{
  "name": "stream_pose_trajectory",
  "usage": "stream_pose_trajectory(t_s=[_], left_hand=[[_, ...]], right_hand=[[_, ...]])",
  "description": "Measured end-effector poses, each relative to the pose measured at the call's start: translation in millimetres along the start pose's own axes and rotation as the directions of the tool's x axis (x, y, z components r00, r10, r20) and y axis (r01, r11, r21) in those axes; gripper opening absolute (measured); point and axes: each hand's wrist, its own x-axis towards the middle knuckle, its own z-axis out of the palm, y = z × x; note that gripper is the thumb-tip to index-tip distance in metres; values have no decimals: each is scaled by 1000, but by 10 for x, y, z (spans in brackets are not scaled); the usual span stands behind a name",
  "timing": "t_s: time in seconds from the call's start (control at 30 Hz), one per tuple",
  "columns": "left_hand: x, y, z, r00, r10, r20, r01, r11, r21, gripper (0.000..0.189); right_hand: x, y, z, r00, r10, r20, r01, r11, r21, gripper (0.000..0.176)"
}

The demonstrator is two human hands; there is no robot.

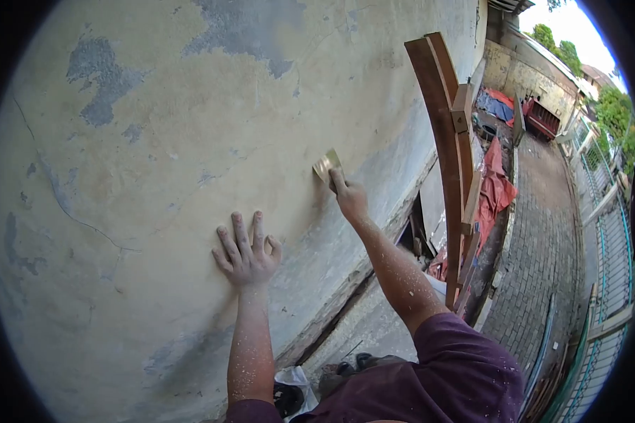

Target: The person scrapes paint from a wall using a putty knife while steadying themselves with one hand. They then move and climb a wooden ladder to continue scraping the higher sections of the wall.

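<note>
In the head view a putty knife with a wide metal blade lies against the wall, its handle wrapped by the fingers of my right hand. My left hand rests on the wall, fingers spread and dusty, lower and to the left of the knife. The cream paint around both hands is worn, with grey patches where it has come off. A thin crack runs down the left side. Pale flecks cover both forearms.
A tall wooden frame stands just right of my right arm. Behind it lie a red tarp and a brick-paved path, bordered by a metal fence. A ledge runs along the wall's foot. Farther off is a red cart-like box.
</note>
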Motion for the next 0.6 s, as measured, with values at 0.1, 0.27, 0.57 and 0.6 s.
stream_pose_trajectory(t_s=[0.1, 0.27, 0.57, 0.6], left_hand=[[-2, 3, -12, 999, 7, 32, -7, 1000, -2, 62], [12, 6, 1, 1000, 18, 9, -18, 1000, 2, 61], [19, 50, -5, 1000, 12, -1, -12, 1000, 28, 55], [25, 59, -11, 1000, 25, 4, -26, 999, 27, 55]], right_hand=[[-391, 1221, 120, 984, 174, 37, -163, 966, -202, 73], [-929, 1854, -173, 809, 547, 214, -567, 822, 43, 50], [-140, 716, -875, 990, 38, 133, -97, 878, 469, 39], [-71, 636, -997, 997, -33, 68, 16, 973, 230, 47]])
